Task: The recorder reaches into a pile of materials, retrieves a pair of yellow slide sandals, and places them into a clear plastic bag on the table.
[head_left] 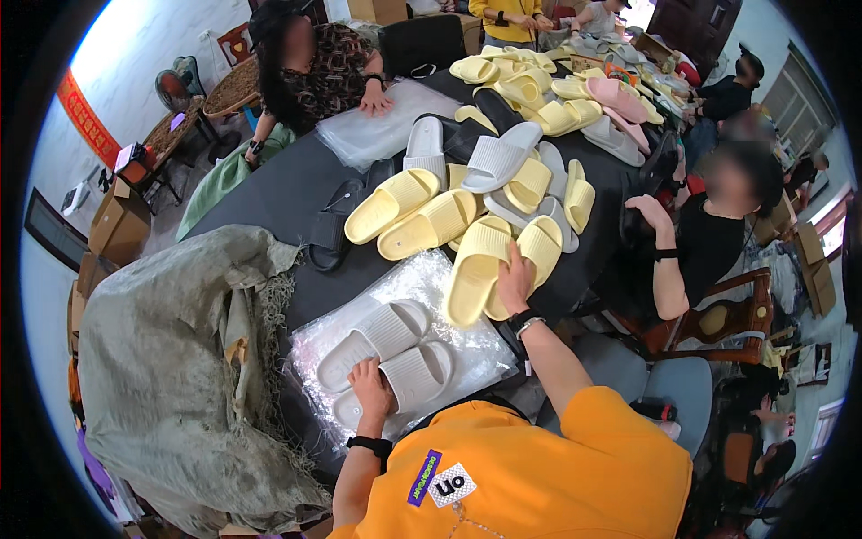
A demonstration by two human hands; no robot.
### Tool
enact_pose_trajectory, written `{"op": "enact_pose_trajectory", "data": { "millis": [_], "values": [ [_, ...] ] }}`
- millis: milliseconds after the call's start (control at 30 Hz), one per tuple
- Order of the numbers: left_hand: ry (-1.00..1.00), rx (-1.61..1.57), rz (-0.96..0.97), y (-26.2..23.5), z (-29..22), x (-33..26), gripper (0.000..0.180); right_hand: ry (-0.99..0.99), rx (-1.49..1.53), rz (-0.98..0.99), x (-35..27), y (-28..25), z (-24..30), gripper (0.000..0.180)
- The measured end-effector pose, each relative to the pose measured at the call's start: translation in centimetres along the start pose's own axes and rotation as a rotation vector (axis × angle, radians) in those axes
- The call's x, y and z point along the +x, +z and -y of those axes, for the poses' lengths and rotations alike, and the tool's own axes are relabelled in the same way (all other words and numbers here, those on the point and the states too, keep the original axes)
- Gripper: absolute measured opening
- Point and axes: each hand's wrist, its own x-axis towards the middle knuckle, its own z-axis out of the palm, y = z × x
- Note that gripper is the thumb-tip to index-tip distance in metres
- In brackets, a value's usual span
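Observation:
My left hand (369, 381) lies on the nearer of two white slide slippers (395, 355), fingers curled over its strap. The pair rests on a stack of clear plastic bags (467, 346) at the near edge of the dark table (287, 193). My right hand (514, 277) reaches forward and grips a pair of pale yellow slippers (476, 269) where the two meet. Both forearms wear dark wristbands and come out of orange sleeves.
A heap of yellow, white, black and pink slippers (530, 117) covers the table's middle and far side. Several other people sit around it; one presses on more clear bags (377, 126) at the far left. A grey-green sack (180, 359) is draped at my left.

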Motion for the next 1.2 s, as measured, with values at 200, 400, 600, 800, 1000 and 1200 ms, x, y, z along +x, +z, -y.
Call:
{"op": "enact_pose_trajectory", "data": {
  "millis": [200, 400, 600, 800, 1000, 1200],
  "values": [
    [-0.003, 0.003, 0.017, 0.1, 0.2, 0.1, 0.036, -0.248, 0.256, -0.067, -1.7, -2.3, 0.8, 0.05],
    [0.001, 0.003, 0.006, -0.4, -0.3, 0.5, 0.036, -0.377, 0.348, -0.056, 2.4, -3.0, 5.6, 0.04],
    [0.009, -0.019, 0.012, 0.2, 0.1, 0.5, 0.033, -0.403, 0.502, -0.066, 13.8, -3.4, 12.0, 0.048],
    [-0.024, 0.004, 0.022, -0.3, -0.3, 0.1, 0.032, -0.256, 0.715, 0.394, 17.2, -4.7, 14.5, 0.06],
    [-0.012, 0.054, 0.008, -0.2, -0.4, -0.3, 0.033, -0.194, 0.531, 0.657, 9.5, -1.1, 9.6, 0.038],
    [-0.013, 0.068, 0.017, 0.5, 0.4, -0.4, 0.035, -0.411, 0.354, 0.68, 1.8, 2.4, 5.6, 0.031]
  ]
}}
